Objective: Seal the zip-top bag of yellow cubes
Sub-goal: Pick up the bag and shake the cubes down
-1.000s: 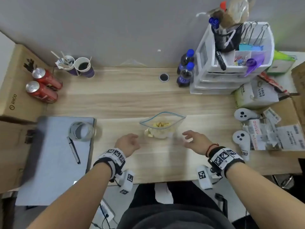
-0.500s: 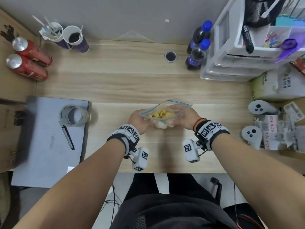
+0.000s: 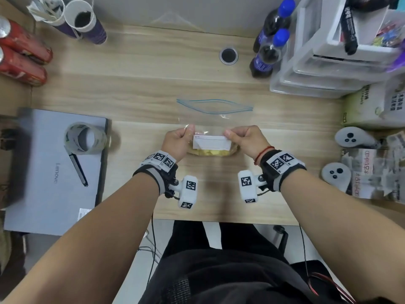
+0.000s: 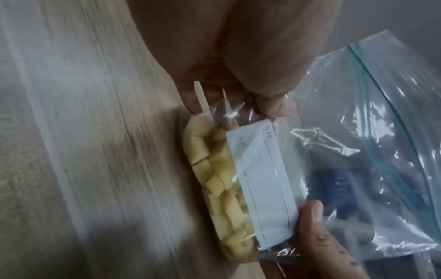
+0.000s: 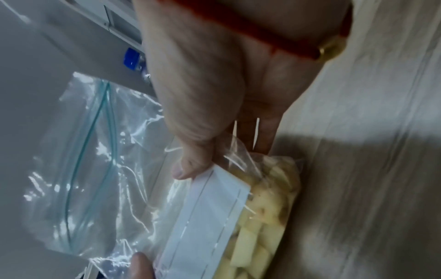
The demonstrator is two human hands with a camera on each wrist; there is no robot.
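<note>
A clear zip-top bag (image 3: pixel 213 119) lies on the wooden desk (image 3: pixel 153 84), mouth facing away. Its blue zip strip (image 3: pixel 214 106) gapes in the middle. Yellow cubes (image 3: pixel 210 152) sit packed at the near end, below a white label (image 3: pixel 211 142). My left hand (image 3: pixel 178 140) pinches the bag's left edge beside the label. My right hand (image 3: pixel 245 139) pinches the right edge. In the left wrist view the left thumb (image 4: pixel 274 105) presses the plastic above the cubes (image 4: pixel 214 179). In the right wrist view the right thumb (image 5: pixel 190 166) holds the label's corner (image 5: pixel 214 213), cubes (image 5: pixel 262 226) beside it.
A closed laptop (image 3: pixel 50 172) with a tape roll (image 3: pixel 84 138) and pen lies at the left. Two red cans (image 3: pixel 19 58) and paper cups (image 3: pixel 83 20) stand at the back left. Two dark bottles (image 3: pixel 267 53), a white drawer unit (image 3: pixel 339 51) and two controllers (image 3: pixel 350 137) crowd the right.
Both hands came in from the sides and took hold of the bag. It went from standing open to lying flat, pulled nearer, mouth pointing away.
</note>
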